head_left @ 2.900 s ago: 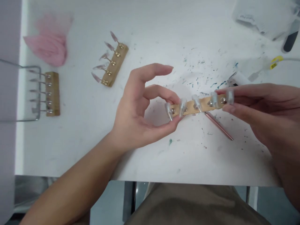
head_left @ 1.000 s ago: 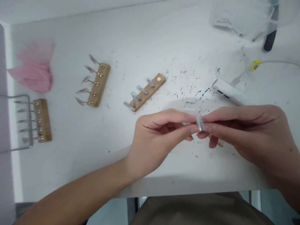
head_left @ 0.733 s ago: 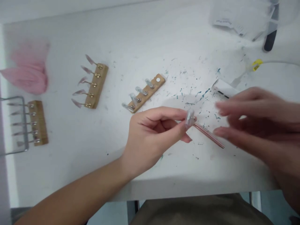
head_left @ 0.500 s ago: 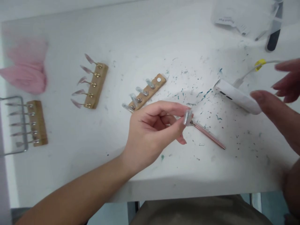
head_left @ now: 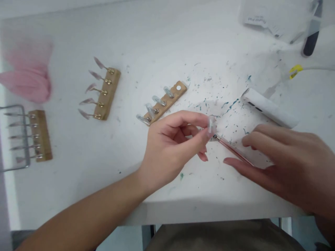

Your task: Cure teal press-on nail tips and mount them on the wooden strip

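Observation:
Between the thumb and forefinger of my left hand (head_left: pixel 175 146) is a clear, silvery false nail (head_left: pixel 211 124). A slim pink metallic pen-like tool (head_left: pixel 234 150) lies on the table just right of those fingertips, its dark tip near them. My right hand (head_left: pixel 282 160) hovers over the far end of that tool, thumb and fingers apart; whether it touches the tool I cannot tell. Behind my left hand, a wooden nail stand (head_left: pixel 170 105) bears several similar glossy nails and one bare white dot at its upper end.
Two more wooden stands (head_left: pixel 107 94) (head_left: pixel 43 136) with pinkish nails are at the left, beside a metal wire frame (head_left: pixel 27 139) and a pink cloth (head_left: pixel 28 83). A white cylindrical device (head_left: pixel 269 108) with a cable, a plastic packet (head_left: pixel 261 17) and a dark-ended file (head_left: pixel 311 40) are at the right. Blue-green flecks dot the table.
My right hand has come in from the right edge, down and left to above the pink tool. My left hand keeps hold of the false nail, turned slightly.

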A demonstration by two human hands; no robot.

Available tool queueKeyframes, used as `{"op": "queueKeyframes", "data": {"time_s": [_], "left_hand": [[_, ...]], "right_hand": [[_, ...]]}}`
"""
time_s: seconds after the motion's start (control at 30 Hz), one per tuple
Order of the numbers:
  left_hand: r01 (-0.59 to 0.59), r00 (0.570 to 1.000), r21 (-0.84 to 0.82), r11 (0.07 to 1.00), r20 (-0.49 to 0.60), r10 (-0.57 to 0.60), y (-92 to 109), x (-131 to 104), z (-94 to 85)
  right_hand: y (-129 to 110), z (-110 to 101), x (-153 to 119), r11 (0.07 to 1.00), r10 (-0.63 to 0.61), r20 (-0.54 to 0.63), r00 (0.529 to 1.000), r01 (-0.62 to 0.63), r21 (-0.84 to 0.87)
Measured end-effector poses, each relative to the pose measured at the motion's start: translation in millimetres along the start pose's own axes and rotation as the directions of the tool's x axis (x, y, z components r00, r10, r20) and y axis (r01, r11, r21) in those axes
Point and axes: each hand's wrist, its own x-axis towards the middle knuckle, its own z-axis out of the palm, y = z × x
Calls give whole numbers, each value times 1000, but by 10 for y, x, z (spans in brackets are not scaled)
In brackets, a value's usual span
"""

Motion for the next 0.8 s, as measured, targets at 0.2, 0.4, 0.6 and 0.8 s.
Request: {"op": "queueKeyframes", "data": {"time_s": [0.2,0.4,0.6,0.8], "left_hand": [[44,999,10,999,6,-44,-3,49,15],[-6,998,-66,998,60,10,-15,82,-18],[-6,999,-71,997,50,10,3,-6,32],[33,988,-136,990,155,-11,-37,-64,71]], "right_hand": [[-137,274,90,989,-44,-11,999,42,-141],[-79,224,83,994,0,-85,996,-10,-110],[-229,96,75,975,130,-126,984,-104,195],[-281,109,92,777,213,-103,972,-104,621]]}}
